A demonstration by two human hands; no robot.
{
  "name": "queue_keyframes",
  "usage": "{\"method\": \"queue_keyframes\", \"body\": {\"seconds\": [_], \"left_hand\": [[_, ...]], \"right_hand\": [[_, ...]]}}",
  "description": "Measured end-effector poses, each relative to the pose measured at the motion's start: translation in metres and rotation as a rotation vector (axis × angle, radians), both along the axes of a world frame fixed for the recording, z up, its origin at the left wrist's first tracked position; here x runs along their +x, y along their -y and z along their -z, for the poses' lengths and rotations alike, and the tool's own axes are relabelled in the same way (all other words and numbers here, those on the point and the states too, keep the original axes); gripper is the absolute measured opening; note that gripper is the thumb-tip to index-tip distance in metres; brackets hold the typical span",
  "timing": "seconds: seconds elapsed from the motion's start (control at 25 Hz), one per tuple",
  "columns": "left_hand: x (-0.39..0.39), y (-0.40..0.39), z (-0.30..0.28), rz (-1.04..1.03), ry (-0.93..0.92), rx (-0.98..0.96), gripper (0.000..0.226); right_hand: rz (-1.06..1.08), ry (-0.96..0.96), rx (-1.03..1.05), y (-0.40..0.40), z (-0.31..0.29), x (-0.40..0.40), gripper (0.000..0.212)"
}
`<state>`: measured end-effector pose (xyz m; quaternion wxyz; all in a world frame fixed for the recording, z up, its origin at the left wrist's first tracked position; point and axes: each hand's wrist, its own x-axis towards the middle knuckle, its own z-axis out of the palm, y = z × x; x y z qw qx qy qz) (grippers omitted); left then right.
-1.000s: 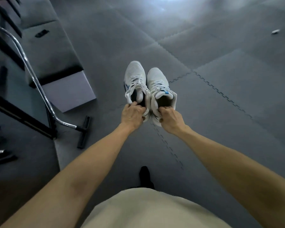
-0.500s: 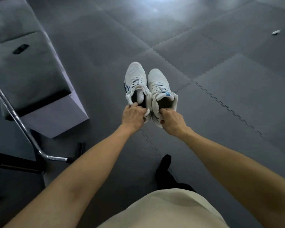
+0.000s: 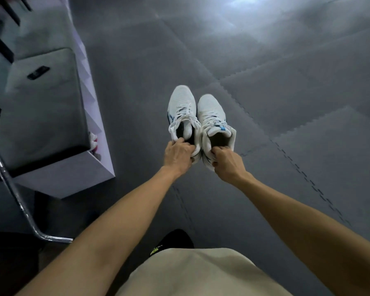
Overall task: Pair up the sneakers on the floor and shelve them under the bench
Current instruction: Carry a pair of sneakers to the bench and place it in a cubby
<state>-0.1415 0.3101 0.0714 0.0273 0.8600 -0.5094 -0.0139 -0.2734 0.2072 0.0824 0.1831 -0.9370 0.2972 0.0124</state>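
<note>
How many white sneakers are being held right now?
2. One sneaker in the left hand, its partner beside it in the right hand. More may hide under the bench.

Two white sneakers with blue marks are held side by side, toes pointing away. The left sneaker (image 3: 182, 112) hangs from the left hand (image 3: 178, 154), the right sneaker (image 3: 213, 119) from the right hand (image 3: 228, 163), each gripped at the heel collar.

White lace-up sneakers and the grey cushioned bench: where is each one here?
Left white lace-up sneaker (image 3: 182, 103), head view, on its toe top.
Right white lace-up sneaker (image 3: 209, 108), head view, on its toe top.
Grey cushioned bench (image 3: 43, 103), head view, on the seat pad.
</note>
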Motion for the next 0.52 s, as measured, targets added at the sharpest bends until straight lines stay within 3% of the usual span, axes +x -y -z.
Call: {"method": "queue_keyframes", "body": {"seconds": [0.52], "left_hand": [[0.305,0.220,0.008,-0.057,0.000,0.020,0.018]], "right_hand": [[-0.044,-0.003,0.010,0.229,0.016,0.312,0.016]]}}
